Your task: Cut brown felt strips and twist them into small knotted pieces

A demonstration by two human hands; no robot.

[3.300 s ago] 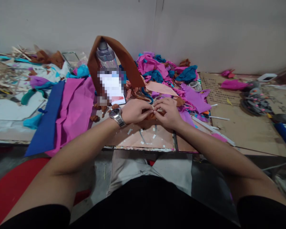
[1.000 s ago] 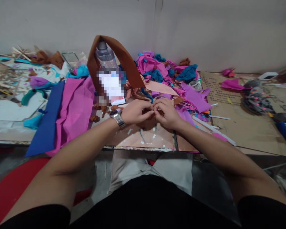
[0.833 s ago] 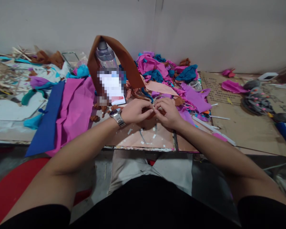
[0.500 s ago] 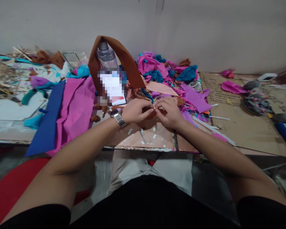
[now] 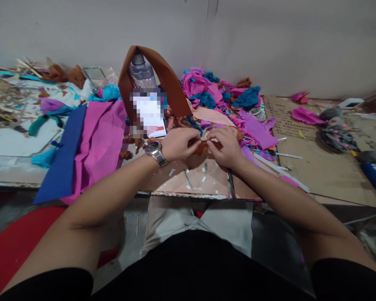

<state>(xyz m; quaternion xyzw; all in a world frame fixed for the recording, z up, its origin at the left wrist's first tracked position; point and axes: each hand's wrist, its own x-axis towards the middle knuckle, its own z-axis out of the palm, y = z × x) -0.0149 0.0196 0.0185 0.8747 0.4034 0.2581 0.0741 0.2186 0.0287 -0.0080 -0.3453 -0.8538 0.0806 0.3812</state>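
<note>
My left hand (image 5: 179,144), with a metal watch (image 5: 156,152) on the wrist, and my right hand (image 5: 225,145) meet fingertip to fingertip over a pinkish board (image 5: 191,182). Both pinch a small piece of brown fabric (image 5: 203,146) between them; most of it is hidden by the fingers. Small white paper bits lie on the board below the hands. Just behind stands a water bottle (image 5: 141,76) with a long brown fabric strip (image 5: 169,83) draped over it.
Magenta fabric (image 5: 97,142) and blue fabric (image 5: 61,163) lie at the left. A heap of pink, purple and teal scraps (image 5: 219,98) sits behind the hands. Cardboard (image 5: 310,163) covers the right, with a dark bundle (image 5: 335,136). Wooden sticks (image 5: 6,90) clutter the far left.
My hands stay together on the brown piece, with the fingers shifting slightly as they work it. The view has moved a little to the left.
</note>
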